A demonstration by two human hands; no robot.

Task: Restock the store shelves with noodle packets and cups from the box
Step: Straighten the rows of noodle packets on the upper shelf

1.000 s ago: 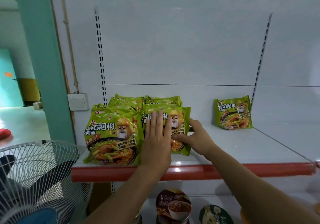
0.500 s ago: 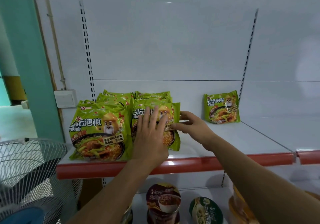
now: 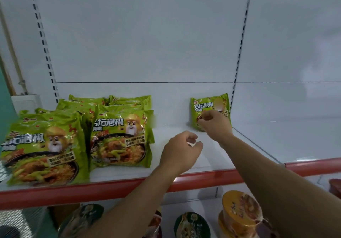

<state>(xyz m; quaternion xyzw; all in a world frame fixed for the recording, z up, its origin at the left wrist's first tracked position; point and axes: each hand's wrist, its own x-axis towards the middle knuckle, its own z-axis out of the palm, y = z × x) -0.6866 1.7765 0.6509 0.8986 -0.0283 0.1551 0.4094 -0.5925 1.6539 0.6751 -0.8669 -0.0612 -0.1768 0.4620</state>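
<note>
Two rows of green noodle packets stand on the white shelf (image 3: 184, 164): the left row (image 3: 44, 145) and the row beside it (image 3: 120, 136). A lone green packet (image 3: 210, 105) leans on the back panel further right. My right hand (image 3: 215, 127) reaches to this lone packet, its curled fingers pinching the packet's lower front. My left hand (image 3: 181, 149) hovers over bare shelf between the rows and the lone packet, fingers loosely curled, holding nothing.
The shelf has a red front edge (image 3: 110, 188). Noodle cups stand on the shelf below: a yellow-lidded one (image 3: 239, 210), a green one (image 3: 191, 224) and another at the left (image 3: 83, 219). A slotted upright (image 3: 239, 53) divides the back panel. A fan grille (image 3: 18, 223) sits at the lower left.
Both hands left the second row of packets and moved right. My right hand reached the lone packet at the back. The view also shifted right and closer.
</note>
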